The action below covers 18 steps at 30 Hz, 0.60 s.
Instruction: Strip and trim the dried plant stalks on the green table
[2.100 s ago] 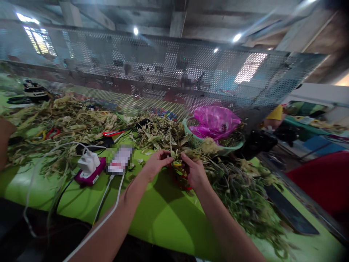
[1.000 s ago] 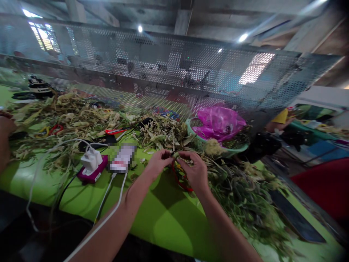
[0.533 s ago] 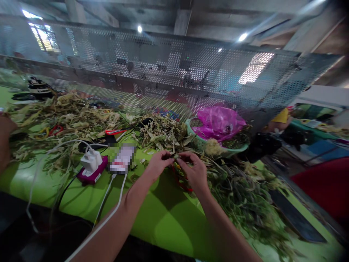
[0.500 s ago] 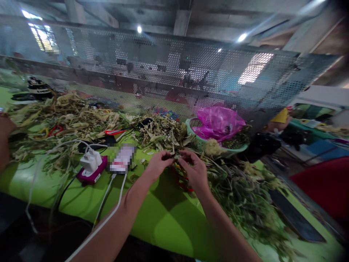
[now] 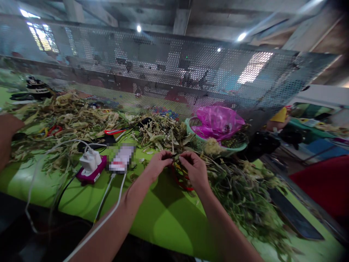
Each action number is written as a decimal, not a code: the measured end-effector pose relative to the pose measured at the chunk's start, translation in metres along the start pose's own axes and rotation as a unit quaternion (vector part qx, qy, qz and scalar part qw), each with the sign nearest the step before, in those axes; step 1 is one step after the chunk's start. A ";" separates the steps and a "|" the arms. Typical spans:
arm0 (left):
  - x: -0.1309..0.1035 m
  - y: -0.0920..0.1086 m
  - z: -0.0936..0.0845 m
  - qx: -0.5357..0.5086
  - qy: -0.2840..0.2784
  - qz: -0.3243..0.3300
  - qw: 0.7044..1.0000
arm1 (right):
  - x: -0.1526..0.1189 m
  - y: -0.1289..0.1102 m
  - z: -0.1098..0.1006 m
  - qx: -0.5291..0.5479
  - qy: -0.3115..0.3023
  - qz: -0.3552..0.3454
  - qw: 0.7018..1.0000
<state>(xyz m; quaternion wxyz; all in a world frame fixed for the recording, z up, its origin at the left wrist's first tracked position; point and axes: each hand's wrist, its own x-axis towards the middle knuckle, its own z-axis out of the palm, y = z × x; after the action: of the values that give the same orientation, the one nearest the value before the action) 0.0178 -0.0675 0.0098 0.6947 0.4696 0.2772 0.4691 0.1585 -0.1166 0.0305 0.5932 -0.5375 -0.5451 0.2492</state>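
Note:
My left hand [image 5: 159, 165] and my right hand [image 5: 195, 168] come close together above the green tabletop [image 5: 152, 218]. Thumb and fingers of each are pinched on a small piece of dried plant [image 5: 176, 158], mostly covered by the fingertips. Under my right hand lies a red loop, seemingly the handle of scissors [image 5: 183, 186]. Just beyond the fingers is a heap of dry, broken plant bits [image 5: 160, 133]. Longer greenish plant stems [image 5: 245, 200] are piled to the right of my right forearm.
A pale green basket [image 5: 201, 145] holds a pink plastic bag [image 5: 218, 122]. Left of my hands are a phone [image 5: 122, 159] on a white cable and a purple power strip [image 5: 94, 174]. A perforated metal screen [image 5: 163, 69] stands behind. Another person's arm [image 5: 8, 134] shows at far left.
My fingertips have drawn slightly apart around the small plant piece. At far left the other person's hand has come further into view. Everything else stays in place.

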 end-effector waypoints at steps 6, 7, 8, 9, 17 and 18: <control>0.000 -0.001 0.001 -0.018 0.006 0.010 1.000 | 0.001 0.001 0.001 -0.003 0.007 -0.010 1.000; 0.000 -0.001 0.001 -0.021 0.009 0.010 1.000 | 0.001 0.000 0.001 -0.010 0.006 -0.014 1.000; 0.000 -0.002 0.001 -0.024 0.011 0.011 1.000 | 0.000 -0.001 0.001 -0.018 0.004 -0.020 1.000; 0.000 -0.002 0.001 -0.025 0.012 0.009 1.000 | 0.000 -0.002 0.000 -0.028 0.002 -0.026 0.999; 0.001 -0.003 0.001 -0.030 0.028 0.006 0.999 | 0.000 -0.003 -0.003 -0.080 -0.023 -0.038 0.996; 0.001 -0.002 0.001 -0.034 0.027 0.003 0.999 | 0.000 -0.003 -0.002 -0.075 -0.023 -0.036 0.996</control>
<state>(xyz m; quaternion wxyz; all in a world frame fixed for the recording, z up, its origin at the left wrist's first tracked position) 0.0200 -0.0675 0.0080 0.7014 0.4334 0.2783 0.4926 0.1599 -0.1183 0.0336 0.5472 -0.5548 -0.5947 0.1980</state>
